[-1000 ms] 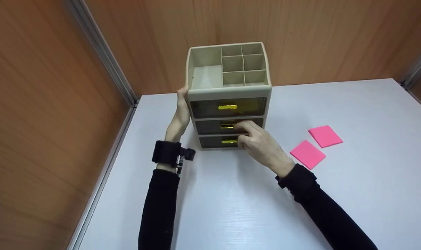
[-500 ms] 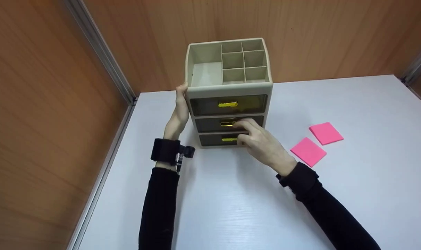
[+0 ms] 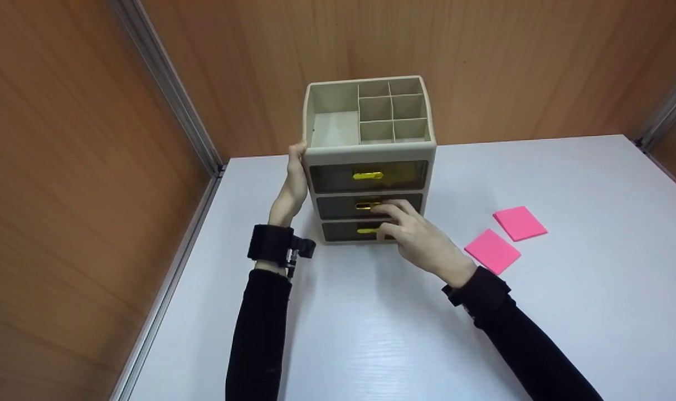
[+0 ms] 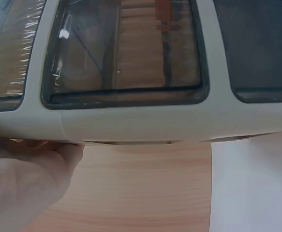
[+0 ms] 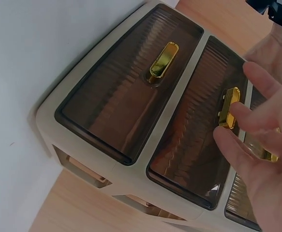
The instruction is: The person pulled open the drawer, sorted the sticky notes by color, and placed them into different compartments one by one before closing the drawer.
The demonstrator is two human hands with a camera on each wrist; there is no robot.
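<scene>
At the middle drawer handle (image 3: 366,205), right hand (image 3: 421,239) stays.

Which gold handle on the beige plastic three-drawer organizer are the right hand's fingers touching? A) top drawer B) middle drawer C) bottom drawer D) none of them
B: the right hand has its fingertips on the gold handle of the middle drawer of the beige plastic organizer; the top drawer's handle is untouched.

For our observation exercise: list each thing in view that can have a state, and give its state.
Top drawer: closed.
Middle drawer: closed.
Bottom drawer: closed.
Top tray compartments: empty.
Left hand: steadying the organiser's side.
Right hand: fingers at the middle drawer's gold handle.
</scene>
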